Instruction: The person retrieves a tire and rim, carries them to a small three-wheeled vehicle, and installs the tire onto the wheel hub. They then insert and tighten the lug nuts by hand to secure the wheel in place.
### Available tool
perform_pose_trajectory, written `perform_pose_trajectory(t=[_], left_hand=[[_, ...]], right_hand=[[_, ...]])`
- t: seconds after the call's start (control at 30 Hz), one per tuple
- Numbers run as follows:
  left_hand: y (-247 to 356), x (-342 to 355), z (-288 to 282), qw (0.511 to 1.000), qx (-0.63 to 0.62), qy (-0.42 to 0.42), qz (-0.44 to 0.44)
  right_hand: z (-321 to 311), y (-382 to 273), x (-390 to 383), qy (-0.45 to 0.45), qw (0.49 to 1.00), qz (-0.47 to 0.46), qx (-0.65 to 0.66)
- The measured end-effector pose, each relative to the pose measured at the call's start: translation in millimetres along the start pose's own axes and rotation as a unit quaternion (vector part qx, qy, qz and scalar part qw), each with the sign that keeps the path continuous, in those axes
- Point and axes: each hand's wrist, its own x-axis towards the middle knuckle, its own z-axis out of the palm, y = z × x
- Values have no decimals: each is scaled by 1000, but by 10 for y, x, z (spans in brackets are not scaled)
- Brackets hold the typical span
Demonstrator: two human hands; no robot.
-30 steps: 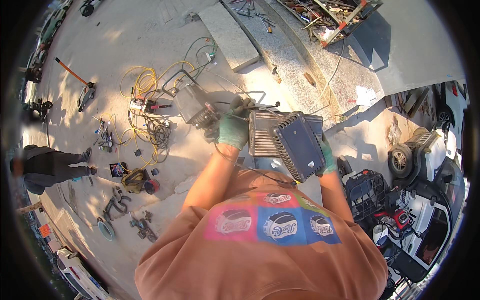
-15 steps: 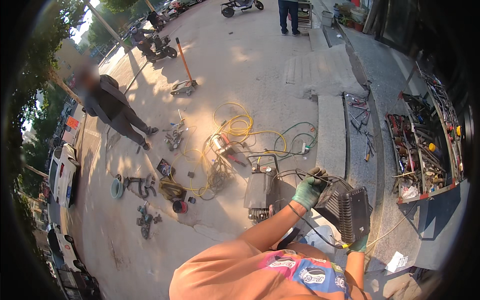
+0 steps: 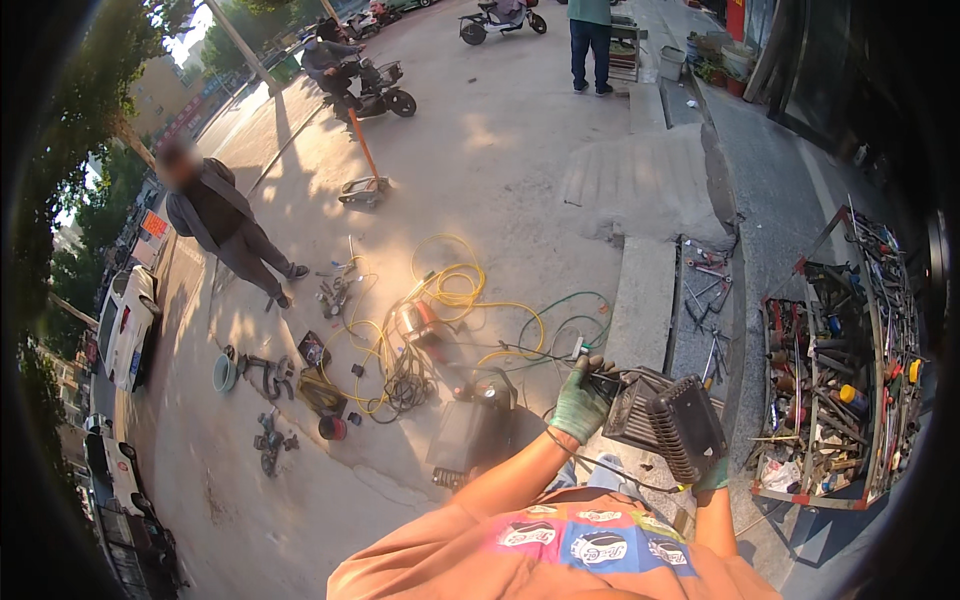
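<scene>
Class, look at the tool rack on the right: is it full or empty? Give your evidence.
Full, or nearly so: tools lie crowded together across the rack, with little bare space showing.

orange shirt (image 3: pixel 450 545), bottle-cap print (image 3: pixel 601 547) in pink, blue squares; left grip (image 3: pixel 580 405): green glove (image 3: pixel 572 418), darker fingertips (image 3: pixel 595 361).

The black box (image 3: pixel 688 428), ridged with parallel fins, is held tilted between the left hand (image 3: pixel 581 402) and right hand (image 3: pixel 711 475). A dark cable (image 3: pixel 655 486) sags below it.
</scene>
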Motion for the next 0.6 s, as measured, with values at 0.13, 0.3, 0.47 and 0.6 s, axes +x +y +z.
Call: perform_pose_trajectory(t=[0.13, 0.3, 0.47, 0.6], left_hand=[[116, 375, 48, 998, -57, -6, -2], [639, 943, 249, 993, -87, -72, 35], [1313, 1498, 544, 988, -55, -113, 87], [1823, 1931, 741, 983, -86, -128, 102]], right_hand=[[234, -363, 575, -48, 998, 21, -39], [705, -540, 1211, -64, 995, 33, -75], [1224, -612, 1965, -82, 993, 57, -64], [1679, -738, 2659, -106, 986, 90, -88]])
